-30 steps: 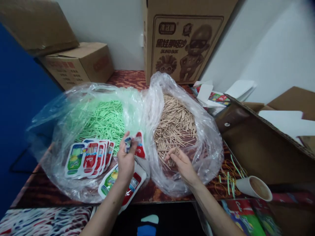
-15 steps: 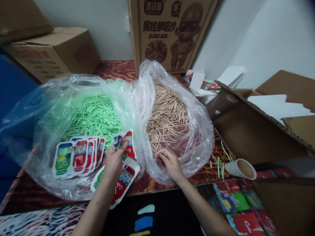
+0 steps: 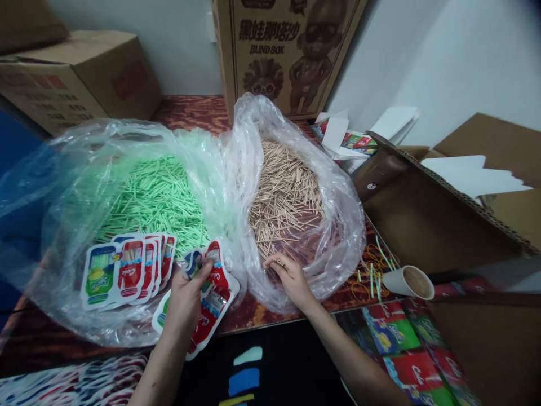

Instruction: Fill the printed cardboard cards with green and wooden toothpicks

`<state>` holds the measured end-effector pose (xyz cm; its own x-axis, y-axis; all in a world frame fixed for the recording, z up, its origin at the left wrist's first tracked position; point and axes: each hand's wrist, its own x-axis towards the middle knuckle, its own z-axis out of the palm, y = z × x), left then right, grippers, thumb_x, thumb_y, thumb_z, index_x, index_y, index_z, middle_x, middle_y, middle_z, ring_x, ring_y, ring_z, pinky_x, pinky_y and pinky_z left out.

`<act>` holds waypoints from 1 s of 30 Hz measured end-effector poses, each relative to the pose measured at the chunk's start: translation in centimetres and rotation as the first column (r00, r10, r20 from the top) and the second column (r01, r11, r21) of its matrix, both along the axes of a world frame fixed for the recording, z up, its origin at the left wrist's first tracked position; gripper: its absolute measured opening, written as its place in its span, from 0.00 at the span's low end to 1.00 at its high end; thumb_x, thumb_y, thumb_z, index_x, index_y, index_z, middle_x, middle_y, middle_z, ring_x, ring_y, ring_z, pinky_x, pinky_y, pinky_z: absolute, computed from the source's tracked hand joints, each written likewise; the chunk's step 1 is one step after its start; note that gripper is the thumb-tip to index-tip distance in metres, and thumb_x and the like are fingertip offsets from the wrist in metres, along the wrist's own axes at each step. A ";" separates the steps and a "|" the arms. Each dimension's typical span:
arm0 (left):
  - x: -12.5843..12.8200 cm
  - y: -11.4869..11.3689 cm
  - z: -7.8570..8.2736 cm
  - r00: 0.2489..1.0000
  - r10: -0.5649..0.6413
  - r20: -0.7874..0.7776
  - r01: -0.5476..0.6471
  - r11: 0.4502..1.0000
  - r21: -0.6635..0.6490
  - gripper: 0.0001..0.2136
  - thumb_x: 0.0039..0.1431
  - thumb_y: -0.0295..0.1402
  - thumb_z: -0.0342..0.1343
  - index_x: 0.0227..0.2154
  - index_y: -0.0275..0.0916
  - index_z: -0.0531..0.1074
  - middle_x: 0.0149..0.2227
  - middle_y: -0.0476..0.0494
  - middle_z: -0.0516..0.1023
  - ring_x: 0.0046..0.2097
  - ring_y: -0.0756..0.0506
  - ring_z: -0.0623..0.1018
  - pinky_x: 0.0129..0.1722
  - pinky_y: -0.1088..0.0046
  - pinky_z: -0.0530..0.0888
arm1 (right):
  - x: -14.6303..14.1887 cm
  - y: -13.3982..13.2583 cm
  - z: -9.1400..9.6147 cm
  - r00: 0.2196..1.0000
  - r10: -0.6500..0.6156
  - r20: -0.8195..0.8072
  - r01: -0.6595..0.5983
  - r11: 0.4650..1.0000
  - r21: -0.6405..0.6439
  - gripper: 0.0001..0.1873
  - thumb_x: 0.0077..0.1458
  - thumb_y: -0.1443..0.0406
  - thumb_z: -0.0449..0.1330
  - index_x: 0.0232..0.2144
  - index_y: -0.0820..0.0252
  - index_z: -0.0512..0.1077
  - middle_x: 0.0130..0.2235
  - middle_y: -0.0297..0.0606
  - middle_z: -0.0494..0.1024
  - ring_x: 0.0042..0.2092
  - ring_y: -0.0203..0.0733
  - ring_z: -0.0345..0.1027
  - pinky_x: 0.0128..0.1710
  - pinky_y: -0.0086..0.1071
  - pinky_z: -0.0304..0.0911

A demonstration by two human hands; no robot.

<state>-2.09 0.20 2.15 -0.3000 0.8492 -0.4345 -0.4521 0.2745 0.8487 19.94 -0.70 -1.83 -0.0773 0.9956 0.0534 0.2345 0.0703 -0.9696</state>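
My left hand (image 3: 186,301) is closed on a small red cola packet (image 3: 214,254), its thumb across the front. Below that hand lie more can-shaped packets (image 3: 220,299), partly covered by my wrist and forearm. At the near edge of an open plastic bag of thin brown sticks (image 3: 289,194), my right hand (image 3: 293,285) has its fingers curled together. Small brown stick ends show between those fingers. Left of my left hand, a fanned row of red and green packets (image 3: 131,270) rests on the bag of bright green sticks (image 3: 156,197).
A paper cup (image 3: 409,282) lies tipped at the right, beside rubber bands (image 3: 372,276) and loose green sticks. An open carton (image 3: 406,208) leans behind it. Printed packs (image 3: 393,327) are below the table edge. Cardboard boxes (image 3: 291,62) stand at the back.
My left hand has tilted and lowered the packet, which now overlaps the packets beneath it. My right hand stays at the brown sticks, fingers still together. The whole view has shifted slightly.
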 end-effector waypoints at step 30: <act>1.0 -1.0 1.8 0.815 -0.167 -0.554 0.269 0.957 0.107 0.11 0.50 0.37 0.61 0.20 0.36 0.71 0.22 0.53 0.68 0.26 0.52 0.65 0.28 0.76 0.65 | -0.2 -0.2 -0.2 0.998 0.013 0.054 -0.016 0.999 0.043 0.09 0.60 0.66 0.51 0.31 0.57 0.71 0.32 0.35 0.74 0.37 0.40 0.69 0.41 0.32 0.61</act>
<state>-1.12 -0.78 3.98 -0.2394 0.9656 -0.1019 0.1403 0.1382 0.9804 19.75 -0.93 -2.01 -0.0956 0.9911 0.0921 0.2843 0.1158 -0.9517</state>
